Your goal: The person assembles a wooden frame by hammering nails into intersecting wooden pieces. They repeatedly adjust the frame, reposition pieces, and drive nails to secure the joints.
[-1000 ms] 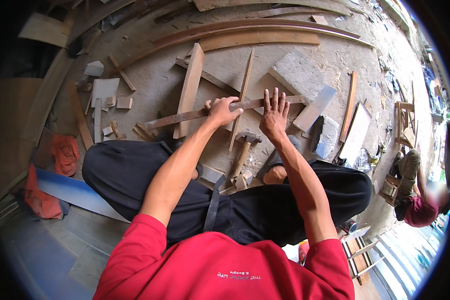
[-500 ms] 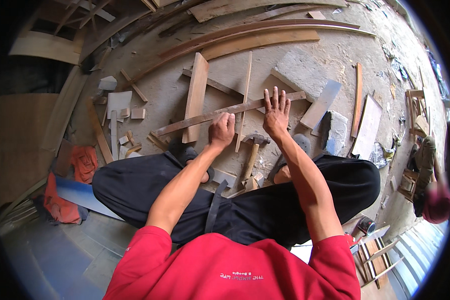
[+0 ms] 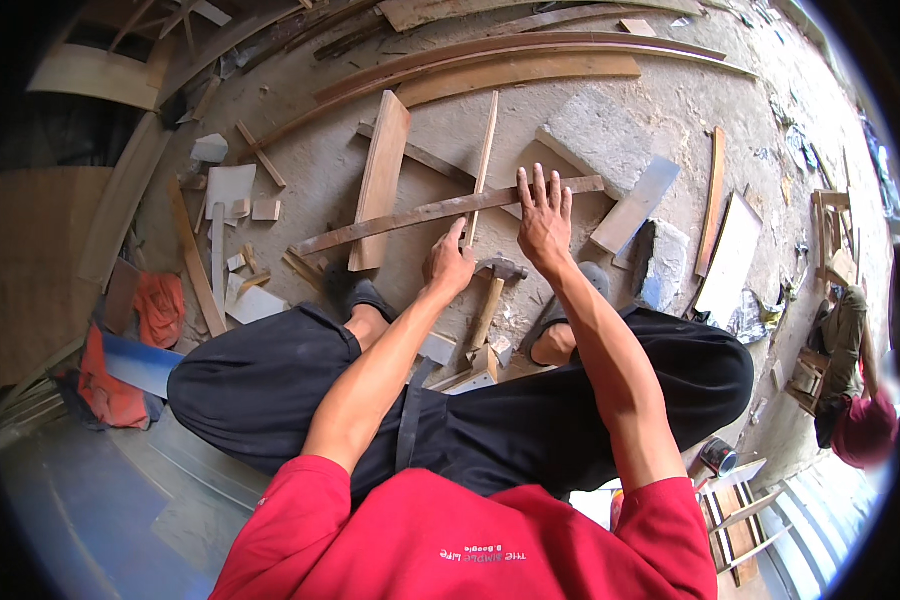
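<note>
A long, dark wooden strip (image 3: 410,219) lies slantwise across a wider pale board (image 3: 381,185) and a thin wooden strip (image 3: 486,150). My right hand (image 3: 543,225) rests flat on the dark strip near its right end, fingers stretched and slightly apart. Just below the strip is my left hand (image 3: 449,265), index finger extended and the other fingers curled. It closes on the near part of the thin strip, whose lower end is hidden by the hand. A claw hammer (image 3: 489,300) stands head-up between my feet, beside the left hand.
Concrete slabs (image 3: 600,138) and a block (image 3: 663,262) sit to the right. Long planks (image 3: 530,72) lie across the far floor. Small offcuts (image 3: 266,210) and orange cloth (image 3: 157,310) are at left. Another person (image 3: 850,370) works at the far right.
My left hand has left the dark strip and come down to the thin strip's near part, index finger now stretched. The right hand stays flat. The whole view has shifted slightly.
</note>
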`<state>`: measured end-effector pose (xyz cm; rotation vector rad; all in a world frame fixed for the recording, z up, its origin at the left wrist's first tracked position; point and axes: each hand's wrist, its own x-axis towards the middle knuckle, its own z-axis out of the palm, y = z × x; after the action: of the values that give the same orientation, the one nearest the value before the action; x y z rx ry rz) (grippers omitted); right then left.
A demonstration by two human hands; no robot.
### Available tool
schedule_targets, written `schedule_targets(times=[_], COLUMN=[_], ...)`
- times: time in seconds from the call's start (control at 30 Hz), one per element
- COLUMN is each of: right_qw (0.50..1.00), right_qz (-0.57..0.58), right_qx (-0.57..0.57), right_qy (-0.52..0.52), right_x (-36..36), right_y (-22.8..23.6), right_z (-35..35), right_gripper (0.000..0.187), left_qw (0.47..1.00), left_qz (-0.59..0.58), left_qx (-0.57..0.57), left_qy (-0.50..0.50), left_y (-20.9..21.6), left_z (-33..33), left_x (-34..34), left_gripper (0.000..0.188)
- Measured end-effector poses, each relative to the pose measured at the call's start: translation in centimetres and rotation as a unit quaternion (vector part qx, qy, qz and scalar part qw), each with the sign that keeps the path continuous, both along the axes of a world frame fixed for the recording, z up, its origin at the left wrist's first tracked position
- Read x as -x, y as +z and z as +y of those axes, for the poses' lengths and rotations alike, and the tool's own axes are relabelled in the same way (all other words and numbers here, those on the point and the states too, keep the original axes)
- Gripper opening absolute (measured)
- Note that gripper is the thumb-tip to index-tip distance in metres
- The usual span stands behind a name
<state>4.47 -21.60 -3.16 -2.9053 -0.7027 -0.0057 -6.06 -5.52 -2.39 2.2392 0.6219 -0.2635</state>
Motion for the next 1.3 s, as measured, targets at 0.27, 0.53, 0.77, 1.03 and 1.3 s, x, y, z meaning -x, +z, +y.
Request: schedule_targets(times=[0.27, 0.53, 0.77, 1.03, 1.3], right_qw=[0.999, 1.0, 0.997, 0.987, 0.987], right_qz=[0.007, 0.013, 0.067, 0.137, 0.135], right_qx=[-0.014, -0.015, 0.006, 0.069, 0.077], right_qy=[0.033, 0.024, 0.03, 0.036, 0.032], right_x=[-0.4, -0.3, -0.3, -1.0, -0.7], right_y=[0.3, 0.7, 2.1, 3.2, 2.9], right_z=[-1.1, -0.9, -0.3, -0.4, 0.0], right_gripper=[0.071, 0.08, 0.09, 0.1, 0.104], left_qw=[0.998, 0.998, 0.978, 0.87, 0.862], left_qz=[0.032, 0.038, -0.043, 0.154, 0.18], left_qx=[-0.041, 0.045, 0.206, 0.431, 0.449], left_qy=[-0.033, -0.014, -0.003, 0.183, 0.154], left_y=[0.8, 0.8, -4.8, -3.0, -4.5], left_z=[0.0, 1.0, 2.9, 3.5, 3.8], left_x=[-0.1, -0.2, 3.0, 3.7, 3.2], left_gripper=[0.056, 0.053, 0.063, 0.038, 0.038])
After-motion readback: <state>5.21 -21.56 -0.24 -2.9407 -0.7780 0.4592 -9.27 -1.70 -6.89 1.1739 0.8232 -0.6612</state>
